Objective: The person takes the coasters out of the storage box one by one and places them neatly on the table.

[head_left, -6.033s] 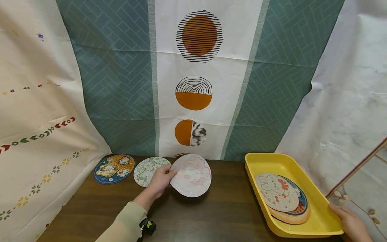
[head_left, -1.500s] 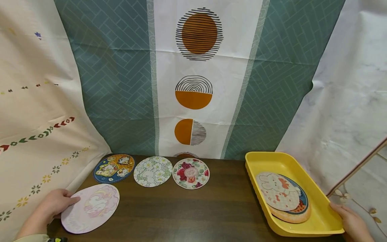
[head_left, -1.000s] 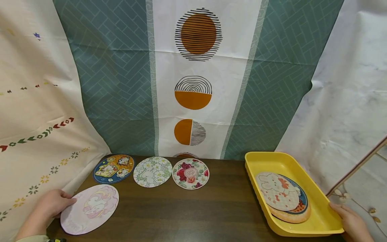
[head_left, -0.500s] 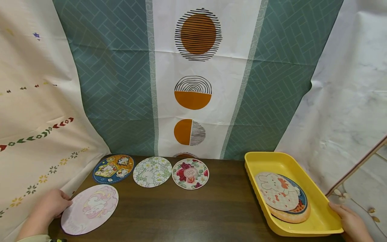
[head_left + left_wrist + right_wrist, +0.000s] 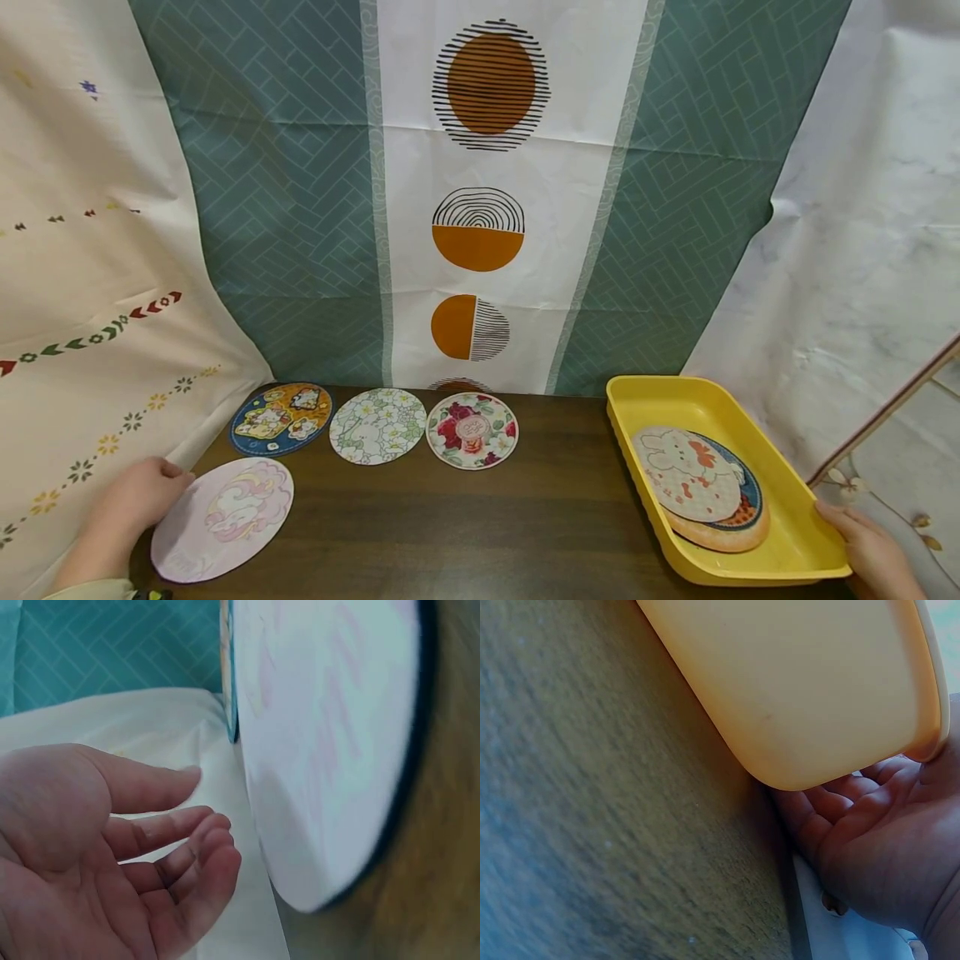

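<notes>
A pink round mat [image 5: 225, 518] with a unicorn print lies flat on the table at the front left. Just off its left edge is my left hand [image 5: 127, 512], fingers loosely bent; the left wrist view shows a gap between the fingertips [image 5: 217, 840] and the mat's rim. At the far right my right hand [image 5: 870, 550] grips the side of a yellow tray [image 5: 806, 533], thumb at the rim and the other fingers beneath, as the right wrist view shows. Inside the tray, a bunny-print mat [image 5: 686, 475] overlaps a blue-edged mat [image 5: 750, 492] and a tan round one [image 5: 731, 540].
Along the back of the dark wooden table [image 5: 480, 533] lie a blue-and-orange mat [image 5: 281, 419], a green floral mat [image 5: 377, 427] and a red rose mat [image 5: 472, 431] in a row. Hanging cloths [image 5: 300, 208] close off the back and sides.
The pink mat was carried from in front of the rose mat to the front left and set down. My left hand has just let go of its edge. The right hand keeps its hold.
</notes>
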{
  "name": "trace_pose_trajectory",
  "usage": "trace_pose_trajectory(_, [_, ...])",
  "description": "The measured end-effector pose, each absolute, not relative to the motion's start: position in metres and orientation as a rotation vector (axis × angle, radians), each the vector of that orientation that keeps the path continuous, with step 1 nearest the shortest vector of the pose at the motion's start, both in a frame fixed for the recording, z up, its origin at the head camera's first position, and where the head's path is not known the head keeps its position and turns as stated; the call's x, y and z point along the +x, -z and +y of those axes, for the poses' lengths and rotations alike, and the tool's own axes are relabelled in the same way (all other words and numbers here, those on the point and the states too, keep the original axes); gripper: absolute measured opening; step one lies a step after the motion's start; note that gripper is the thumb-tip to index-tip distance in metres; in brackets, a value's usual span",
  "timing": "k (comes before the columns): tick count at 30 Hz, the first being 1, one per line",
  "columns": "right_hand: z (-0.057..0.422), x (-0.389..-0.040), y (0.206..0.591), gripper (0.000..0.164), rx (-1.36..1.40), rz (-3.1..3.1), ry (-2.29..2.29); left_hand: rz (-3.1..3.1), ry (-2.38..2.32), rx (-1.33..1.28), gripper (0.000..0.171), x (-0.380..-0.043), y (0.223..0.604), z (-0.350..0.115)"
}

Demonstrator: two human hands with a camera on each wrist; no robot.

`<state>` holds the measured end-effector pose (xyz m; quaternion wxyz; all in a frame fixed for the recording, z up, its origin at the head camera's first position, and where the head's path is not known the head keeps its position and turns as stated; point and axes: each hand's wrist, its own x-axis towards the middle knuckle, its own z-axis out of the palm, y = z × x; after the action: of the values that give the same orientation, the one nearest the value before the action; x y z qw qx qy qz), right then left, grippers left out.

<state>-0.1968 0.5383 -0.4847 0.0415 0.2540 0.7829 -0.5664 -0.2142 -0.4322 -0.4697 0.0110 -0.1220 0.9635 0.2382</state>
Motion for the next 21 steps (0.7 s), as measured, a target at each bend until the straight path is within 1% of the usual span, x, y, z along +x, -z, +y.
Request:
trace_pose_trajectory(4, [0.539,-0.197,0.485,0.074,0.777,2.402,1.739,3.004,-0.859,-0.375,0.058,-0.218,0.463,-0.422])
trace_pose_trajectory(8, [0.539,-0.198,0.485,0.073,0.772,2.401,1.744,2.994,-0.992,-0.365,0.067,-0.220,0.458,-0.409])
trace_pose_trajectory(12, [0.539,-0.199,0.484,0.071,0.717,2.404,1.750,2.982,-1.106,-0.333,0.069,-0.222,0.455,-0.398])
trace_pose_trajectory(17, [0.539,-0.198,0.484,0.070,0.711,2.395,1.762,2.953,-1.244,-0.268,0.068,-0.227,0.452,-0.383])
trace_pose_trajectory(21, [0.540,-0.198,0.485,0.070,0.702,2.389,1.771,2.930,-1.293,-0.250,0.073,-0.233,0.450,-0.371])
